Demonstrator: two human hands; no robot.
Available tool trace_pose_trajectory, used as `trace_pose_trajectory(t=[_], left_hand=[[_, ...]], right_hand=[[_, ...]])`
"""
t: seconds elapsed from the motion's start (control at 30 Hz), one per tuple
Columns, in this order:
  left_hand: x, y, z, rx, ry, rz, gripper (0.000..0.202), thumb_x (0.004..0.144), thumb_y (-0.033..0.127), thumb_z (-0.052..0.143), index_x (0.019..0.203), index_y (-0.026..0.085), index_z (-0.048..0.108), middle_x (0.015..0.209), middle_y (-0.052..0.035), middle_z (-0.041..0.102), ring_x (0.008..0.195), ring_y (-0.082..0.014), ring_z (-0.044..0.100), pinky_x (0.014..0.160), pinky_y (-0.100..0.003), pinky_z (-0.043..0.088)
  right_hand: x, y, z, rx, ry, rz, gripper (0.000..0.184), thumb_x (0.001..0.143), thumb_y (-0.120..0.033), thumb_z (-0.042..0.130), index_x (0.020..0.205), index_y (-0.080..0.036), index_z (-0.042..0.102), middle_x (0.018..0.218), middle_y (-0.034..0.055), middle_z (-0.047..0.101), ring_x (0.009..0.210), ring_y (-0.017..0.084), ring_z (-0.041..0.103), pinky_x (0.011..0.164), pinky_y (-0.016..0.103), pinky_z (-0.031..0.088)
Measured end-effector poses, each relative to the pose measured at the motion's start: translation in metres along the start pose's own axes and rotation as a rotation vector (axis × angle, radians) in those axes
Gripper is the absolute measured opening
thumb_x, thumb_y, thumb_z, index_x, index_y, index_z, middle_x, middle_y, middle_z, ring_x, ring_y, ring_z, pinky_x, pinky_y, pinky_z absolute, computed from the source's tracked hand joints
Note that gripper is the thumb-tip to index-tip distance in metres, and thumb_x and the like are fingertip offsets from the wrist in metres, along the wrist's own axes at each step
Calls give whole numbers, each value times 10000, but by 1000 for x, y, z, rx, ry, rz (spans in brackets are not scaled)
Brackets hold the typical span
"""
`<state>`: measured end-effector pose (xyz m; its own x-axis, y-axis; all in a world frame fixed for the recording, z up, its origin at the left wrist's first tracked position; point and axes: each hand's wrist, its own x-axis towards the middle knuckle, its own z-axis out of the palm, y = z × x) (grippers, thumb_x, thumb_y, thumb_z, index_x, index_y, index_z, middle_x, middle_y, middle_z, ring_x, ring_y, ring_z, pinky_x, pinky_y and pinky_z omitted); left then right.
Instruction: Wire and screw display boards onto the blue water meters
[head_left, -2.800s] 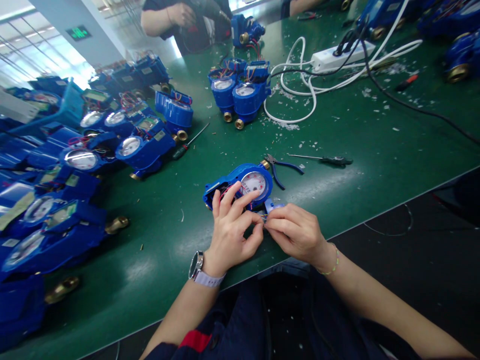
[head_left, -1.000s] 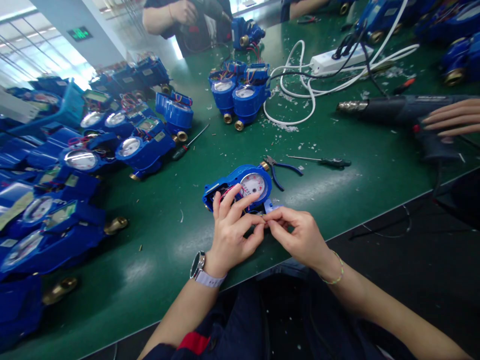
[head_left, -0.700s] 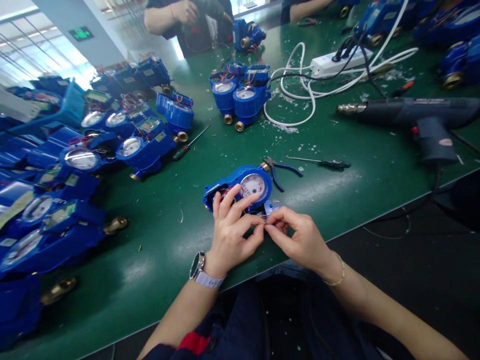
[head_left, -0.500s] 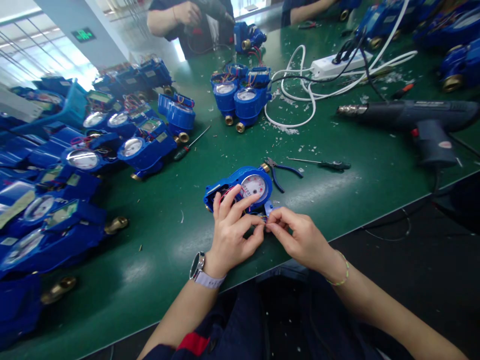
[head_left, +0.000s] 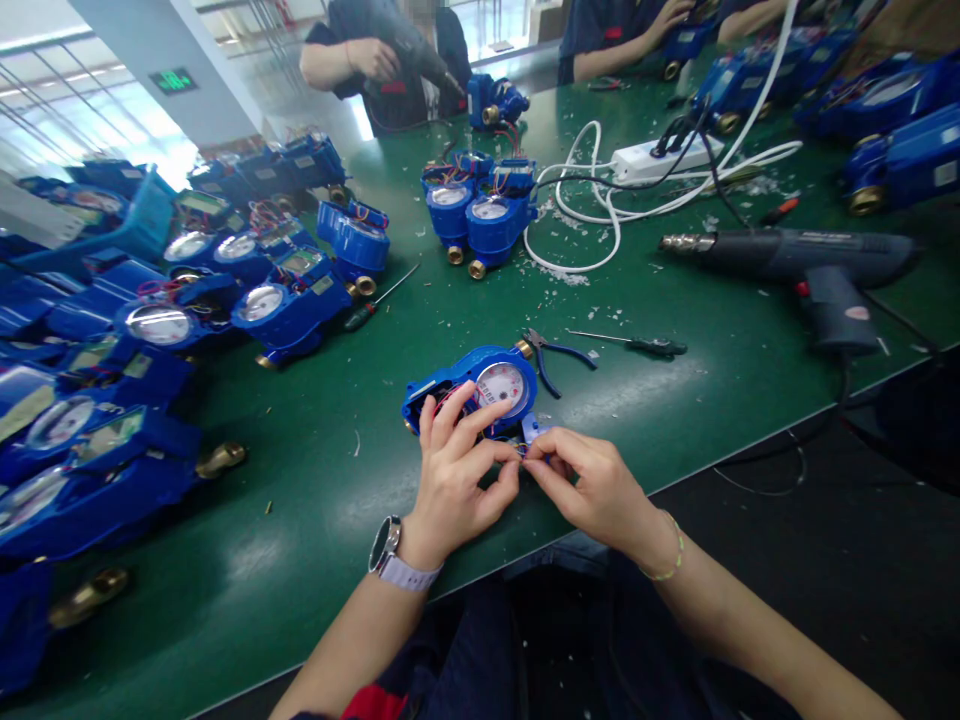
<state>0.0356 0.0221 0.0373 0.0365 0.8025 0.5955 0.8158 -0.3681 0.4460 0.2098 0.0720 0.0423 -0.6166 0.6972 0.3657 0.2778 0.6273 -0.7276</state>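
Note:
A blue water meter (head_left: 491, 358) with a round white dial lies on the green table, its wiring compartment uncovered at the left. Over its near side, my left hand (head_left: 461, 475) pinches thin wires (head_left: 517, 446) between thumb and forefinger, the other fingers spread above the compartment. Close beside it, the fingertips of my right hand (head_left: 592, 485) are pressed together on the same thin wires. Part of the meter's near side and the wire ends are hidden by my fingers. Cutting pliers (head_left: 551, 358) lie just beyond the meter, with a screwdriver (head_left: 652, 345) to their right.
A heat gun (head_left: 795, 258) lies at the right. Behind are a white power strip (head_left: 660, 155) with looped cable and two meters (head_left: 495, 225) side by side. Many more meters (head_left: 292, 310) crowd the left, near another screwdriver (head_left: 364, 314). Across the table, a person's hand (head_left: 375, 60) holds a heat gun.
The camera view has shifted slightly, so the table things sit a little differently in it. Both hands keep their pinch beside the meter, with only a slight change of the fingers.

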Motion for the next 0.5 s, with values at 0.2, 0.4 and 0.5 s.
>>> trace_pose_trajectory(t=[0.2,0.4,0.5], left_hand=[[0,1,-1,3,-4,0,98,809,185,633,763,248,692,1198,-34,701,1368,-290,436,1186,-586,187],[1,2,-2,1,9,-14,109,821,184,627,759,253,684,1194,-30,710,1369,-279,436,1195,-560,177],[2,-1,-3,9,80,15,130,840,189,620,747,262,675,1130,-30,739,1372,-241,439,1222,-504,139]], right_hand=[[0,2,-5,-10,-9,13,142,934,-154,495,800,-192,521,693,-13,536,580,111,476,564,247,373],[-3,9,-9,45,12,149,149,939,-194,481,797,-191,527,668,-19,527,584,113,494,577,239,374],[-5,10,-2,49,11,162,225,964,-217,411,778,-188,535,695,0,553,626,125,520,605,243,389]])
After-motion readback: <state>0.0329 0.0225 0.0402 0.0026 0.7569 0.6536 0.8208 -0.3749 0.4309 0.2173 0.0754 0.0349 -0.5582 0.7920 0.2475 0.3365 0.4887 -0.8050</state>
